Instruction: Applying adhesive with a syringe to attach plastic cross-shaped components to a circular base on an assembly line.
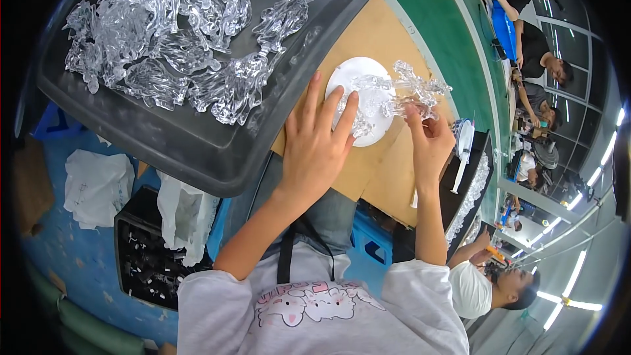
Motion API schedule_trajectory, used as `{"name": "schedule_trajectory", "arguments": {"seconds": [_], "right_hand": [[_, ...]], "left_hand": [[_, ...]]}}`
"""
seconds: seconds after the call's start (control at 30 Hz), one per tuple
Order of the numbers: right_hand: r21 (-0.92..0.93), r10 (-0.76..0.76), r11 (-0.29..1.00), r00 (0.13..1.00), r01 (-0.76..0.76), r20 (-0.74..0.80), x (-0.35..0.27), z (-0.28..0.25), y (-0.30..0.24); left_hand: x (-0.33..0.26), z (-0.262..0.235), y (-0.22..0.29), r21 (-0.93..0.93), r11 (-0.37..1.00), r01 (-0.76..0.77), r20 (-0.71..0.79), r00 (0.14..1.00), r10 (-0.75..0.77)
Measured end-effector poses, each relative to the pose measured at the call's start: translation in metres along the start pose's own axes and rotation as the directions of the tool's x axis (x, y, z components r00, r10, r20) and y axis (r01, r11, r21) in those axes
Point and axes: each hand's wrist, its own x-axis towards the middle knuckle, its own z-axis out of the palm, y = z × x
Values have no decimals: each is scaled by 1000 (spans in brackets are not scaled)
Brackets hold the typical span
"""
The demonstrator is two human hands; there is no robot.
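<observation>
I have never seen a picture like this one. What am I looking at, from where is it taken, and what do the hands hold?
The one picture comes from a wide camera worn on a person's head, looking down; that bends the edges. No machine is here, only two bare hands. The left hand lies flat on a white round disc on a brown board. The right hand holds a clear plastic branched piece over the disc. A dark tray to the left holds many similar clear pieces. Other people work at the right.

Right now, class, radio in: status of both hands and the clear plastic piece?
Left hand flat, pressing white round disc. Right hand pinching clear branched plastic piece over disc. Dark tray of clear parts at left, not obstructing.
</observation>
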Motion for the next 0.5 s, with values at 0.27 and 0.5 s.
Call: {"name": "schedule_trajectory", "arguments": {"seconds": [0.27, 0.5], "right_hand": [[-76, -114, 991, 988, 107, -104, -14, 12, 4], [-171, -275, 951, 957, 256, -94, -20, 22, -4]], "left_hand": [[-1, 4, 1, -17, 1000, 12, 20, 1000, -12], [-3, 3, 0, -28, 1000, 12, 18, 1000, -12]]}}
